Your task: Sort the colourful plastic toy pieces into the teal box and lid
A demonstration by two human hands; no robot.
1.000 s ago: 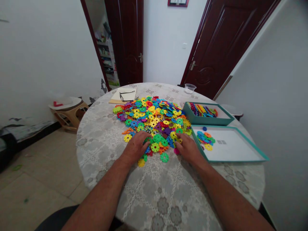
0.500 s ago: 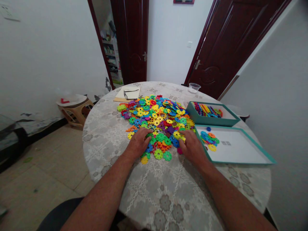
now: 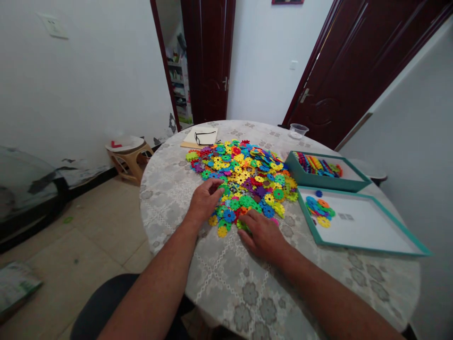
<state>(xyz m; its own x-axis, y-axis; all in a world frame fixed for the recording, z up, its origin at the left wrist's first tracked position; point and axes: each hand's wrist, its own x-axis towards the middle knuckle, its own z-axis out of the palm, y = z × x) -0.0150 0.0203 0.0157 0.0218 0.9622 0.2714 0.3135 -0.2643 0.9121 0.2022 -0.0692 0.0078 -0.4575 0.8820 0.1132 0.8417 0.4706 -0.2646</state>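
A wide heap of colourful plastic snowflake discs (image 3: pixel 240 177) lies on the table. My left hand (image 3: pixel 205 200) is at the heap's left front, its thumb and index finger closed around the edge of a green snowflake disc (image 3: pixel 225 190). At the near edge of the heap, my right hand (image 3: pixel 264 235) has its fingers curled over a light green snowflake disc (image 3: pixel 243 225), with the thumb below; the hand hides part of this disc. Blue discs (image 3: pixel 229 216) and an orange-yellow disc (image 3: pixel 222 231) lie between the hands and in front.
On the right stand a teal box (image 3: pixel 322 179) with rows of joined discs and its shallow lid (image 3: pixel 371 226) with several loose discs. Glasses (image 3: pixel 203 138) rest on a notebook (image 3: pixel 187 141) at the back left. A clear plastic cup (image 3: pixel 298 131) is at the back right.
My right hand has moved left and nearer, from the heap's right side to the discs at its front. My left hand stays by the left front. The view has shifted slightly.
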